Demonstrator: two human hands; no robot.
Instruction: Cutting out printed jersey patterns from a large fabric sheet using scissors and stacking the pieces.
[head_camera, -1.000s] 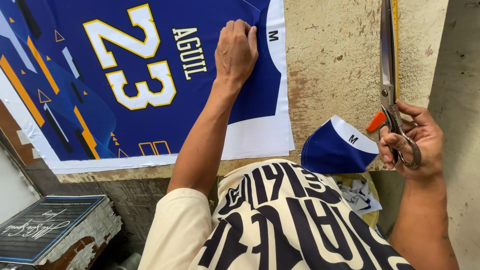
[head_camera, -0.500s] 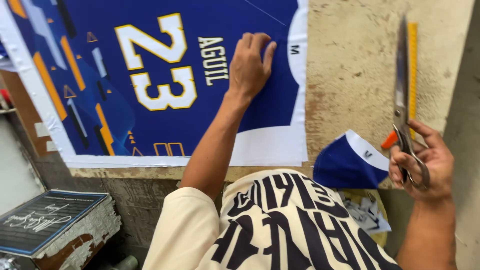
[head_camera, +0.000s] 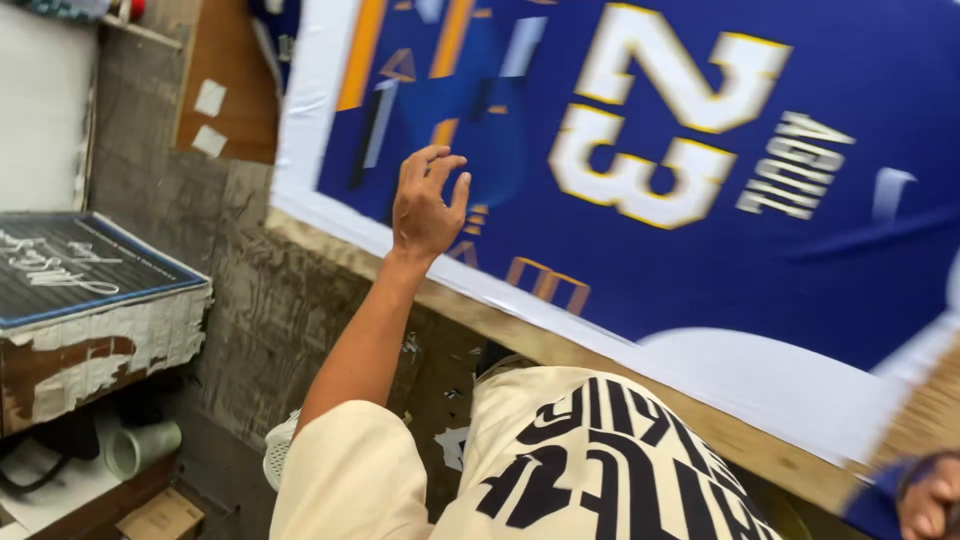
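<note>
Left hand open, fingers spread, just above big blue printed sheet with white border; right hand's grip impossible to tell.

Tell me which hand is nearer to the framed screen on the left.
Left. The left hand is raised over the lower left corner of the blue printed sheet, just right of the framed screen. The right hand sits at the bottom right corner, far from it.

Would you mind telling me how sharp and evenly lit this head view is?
Head view: motion blur smears the blue printed sheet and the right hand at the corner; the left hand is fairly crisp; light is soft, without glare.
</note>
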